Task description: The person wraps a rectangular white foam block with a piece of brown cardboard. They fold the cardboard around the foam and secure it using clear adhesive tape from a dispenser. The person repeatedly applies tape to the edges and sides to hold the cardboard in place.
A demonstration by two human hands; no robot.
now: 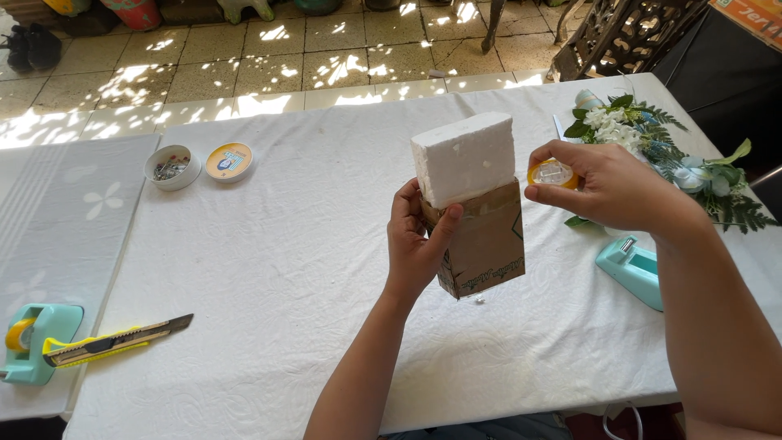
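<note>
One view only, head camera looking down at a white-clothed table [285, 269]. I see my left hand [415, 244] wrapped around a brown cardboard box [485, 244], fingers behind, thumb pressed on the front near the top edge, so it's closed on the box and keeps it upright, lifted just off the cloth and tilted slightly. White foam block [466, 156] sticks out of the box's open top, about half of it showing; the thumb sits right where foam meets cardboard, probably to pin the two together.

My right hand [607, 191] is just beside the block's right face, fingers curled and pinched around a small roll of clear tape with a yellow core [552, 173], held level with the box rim, apart from the foam.

Rest of the table: teal tape dispenser [631, 269] near the right forearm, artificial white flowers with green fern leaves [652, 143] behind the right hand. Far left, a second teal dispenser [28, 342] with a yellow utility knife [114, 341] touching it, both well apart from the hands. Small white tub of pins [172, 166] and its round lid [229, 160] sit side by side up left.
</note>
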